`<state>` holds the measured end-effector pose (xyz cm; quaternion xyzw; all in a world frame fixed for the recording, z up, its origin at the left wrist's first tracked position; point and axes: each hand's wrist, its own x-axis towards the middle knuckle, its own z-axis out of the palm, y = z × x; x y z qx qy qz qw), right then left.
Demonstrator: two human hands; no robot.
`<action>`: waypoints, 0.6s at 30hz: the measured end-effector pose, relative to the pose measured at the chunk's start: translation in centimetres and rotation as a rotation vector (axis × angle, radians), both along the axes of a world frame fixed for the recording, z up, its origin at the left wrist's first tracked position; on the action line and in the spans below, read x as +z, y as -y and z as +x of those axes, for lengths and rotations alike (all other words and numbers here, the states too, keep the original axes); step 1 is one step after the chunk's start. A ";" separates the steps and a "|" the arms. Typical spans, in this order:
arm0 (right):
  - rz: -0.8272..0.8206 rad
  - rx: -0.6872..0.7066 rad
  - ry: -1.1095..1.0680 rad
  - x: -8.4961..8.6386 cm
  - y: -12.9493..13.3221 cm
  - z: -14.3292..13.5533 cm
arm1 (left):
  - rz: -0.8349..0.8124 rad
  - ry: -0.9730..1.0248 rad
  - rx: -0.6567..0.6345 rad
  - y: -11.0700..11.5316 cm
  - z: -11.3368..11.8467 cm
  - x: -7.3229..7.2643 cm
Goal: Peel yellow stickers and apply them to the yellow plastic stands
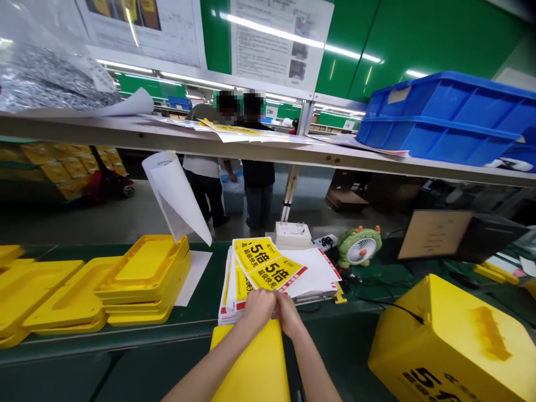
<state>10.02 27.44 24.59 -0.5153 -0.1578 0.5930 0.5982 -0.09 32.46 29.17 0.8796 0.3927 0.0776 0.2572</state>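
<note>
My left hand [258, 308] and my right hand [288, 314] meet with their fingers closed at the lower edge of a yellow printed label sheet [274, 271]. The sheet carries large black characters and a red strip, and lies tilted over a stack of similar sheets [226, 307]. My fingertips are partly hidden behind my knuckles. Directly below my hands and between my forearms stands a yellow box [251, 363] with a plain top. White sheets [312, 273] lie in a pile just right of the labels.
Yellow plastic covers [144, 273] are stacked at left. A printed yellow box [452, 335] with a black cable stands at right. Behind are a green fan [360, 247], a power strip [325, 242] and a white device [293, 233]. Blue bins [439, 117] sit on the shelf overhead; two people stand beyond.
</note>
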 end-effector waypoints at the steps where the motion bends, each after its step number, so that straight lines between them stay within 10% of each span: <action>1: 0.024 -0.019 -0.008 0.2 0.1 0.0 | -0.001 0.066 -0.016 0.2 -0.2 0.0; 18: 0.270 0.073 0.191 5.0 2.3 1.6 | -0.323 0.520 -0.048 -0.1 -3.1 0.8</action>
